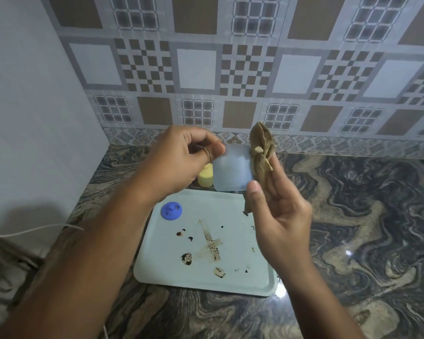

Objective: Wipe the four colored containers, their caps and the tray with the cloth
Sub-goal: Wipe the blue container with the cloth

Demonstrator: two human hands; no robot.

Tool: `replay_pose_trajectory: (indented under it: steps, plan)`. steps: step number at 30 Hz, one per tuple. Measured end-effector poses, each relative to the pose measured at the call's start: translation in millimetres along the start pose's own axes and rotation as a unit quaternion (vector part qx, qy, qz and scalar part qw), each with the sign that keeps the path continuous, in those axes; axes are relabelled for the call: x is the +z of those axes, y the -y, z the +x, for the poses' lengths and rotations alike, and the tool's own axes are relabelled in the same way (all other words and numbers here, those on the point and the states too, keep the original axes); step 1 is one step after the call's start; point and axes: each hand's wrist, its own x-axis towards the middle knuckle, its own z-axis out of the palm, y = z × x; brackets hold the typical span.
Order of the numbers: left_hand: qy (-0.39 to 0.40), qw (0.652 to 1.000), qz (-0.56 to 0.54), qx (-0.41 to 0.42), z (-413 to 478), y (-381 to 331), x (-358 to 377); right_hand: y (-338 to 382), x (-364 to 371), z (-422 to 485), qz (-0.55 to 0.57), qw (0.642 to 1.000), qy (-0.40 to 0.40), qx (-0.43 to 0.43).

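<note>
Pale blue container [231,171] above stained tray [230,277], left hand [181,157] grip pinching its 10 o'clock corner, right hand [279,211] grip clamped on cloth [261,148] at its 3 o'clock edge; blue cap [171,210] on tray at 10 o'clock.

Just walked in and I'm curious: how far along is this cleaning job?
Early, it seems. Nothing looks plainly finished. In hand: the left hand grips a pale blue container while the right hand holds the brown cloth against its side. Left: the tray carries brown stains, a blue cap lies on it, and a yellow container waits behind. Other containers are out of view.
</note>
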Motion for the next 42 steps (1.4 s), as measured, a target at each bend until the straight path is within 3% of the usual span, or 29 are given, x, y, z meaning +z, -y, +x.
replay_pose_trajectory:
  steps: [8, 15, 22, 26, 32, 34, 38, 42]
  plan:
    - [0.020, 0.999, -0.046, 0.004, -2.6, -6.5, 5.6, -6.8, -1.7, 3.5, -0.135, 0.990, -0.002, -0.048]
    - [0.065, 0.994, -0.086, -0.027, -4.5, -0.7, 1.2, -4.2, 0.6, 5.1, -0.059, 0.998, -0.017, 0.002]
    - [0.030, 0.998, -0.058, 0.000, -8.3, -1.6, 10.0, -2.2, -1.5, 3.4, -0.062, 0.998, -0.007, 0.015]
    - [0.063, 0.988, -0.130, -0.057, -8.9, 0.5, 7.8, -4.0, -3.3, 1.6, -0.040, 0.999, -0.008, 0.017]
    - [0.060, 0.998, -0.021, -0.005, -6.2, -8.4, 9.7, -11.5, -5.3, 0.6, -0.222, 0.969, 0.002, -0.106]
    - [0.065, 0.997, -0.033, -0.001, -8.9, -10.8, 10.5, -11.9, -6.6, -1.3, -0.185, 0.977, -0.006, -0.106]
    - [0.097, 0.987, -0.117, -0.049, -10.3, 1.6, 3.1, -5.3, -7.8, -1.4, 0.003, 1.000, -0.021, 0.014]
    - [0.098, 0.979, -0.166, -0.061, -9.1, 1.8, 2.9, -3.0, -7.3, -0.2, -0.013, 1.000, 0.000, -0.005]
